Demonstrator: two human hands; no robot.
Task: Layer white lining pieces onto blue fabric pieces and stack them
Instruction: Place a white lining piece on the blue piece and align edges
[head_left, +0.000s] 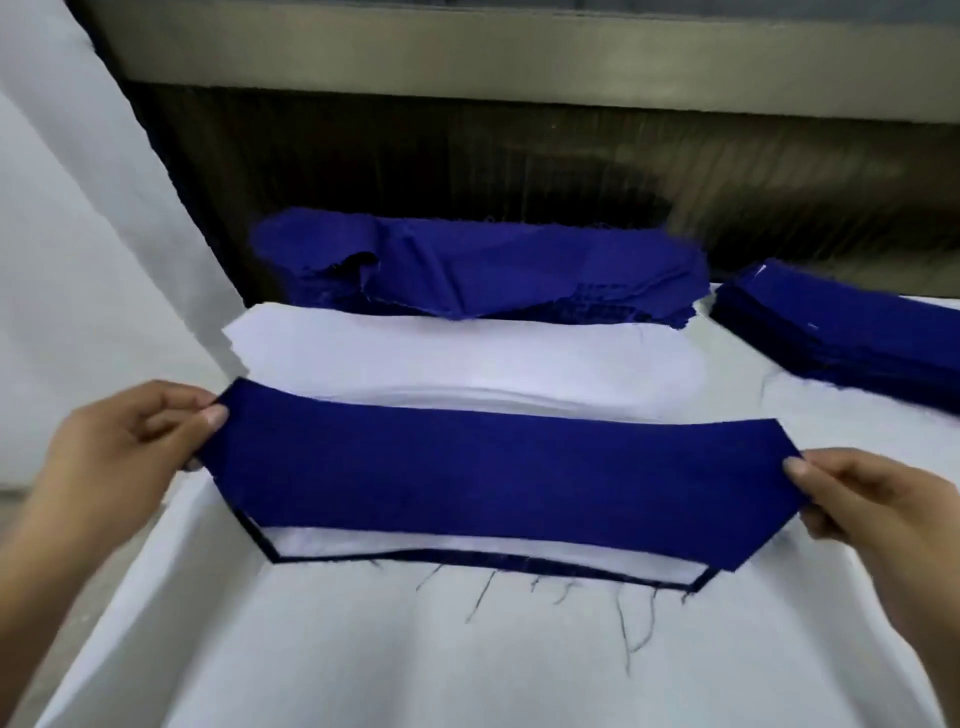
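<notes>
One white tabletop (363, 649) is shown, carrying a layered stack (519, 563) with white on top. A blue fabric piece (493, 478) is held taut over it, its ends pinched in the grip of the left hand (119, 441) and the right hand (872, 509). Angled edges should be matched to the stack's before it is lowered.

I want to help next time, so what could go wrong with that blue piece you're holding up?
The blue piece, pinched only at its ends by the left hand and right hand, might land crooked on the layered stack below, so edges would not match. The loose threads by the stack's front edge could get trapped between layers.
</notes>
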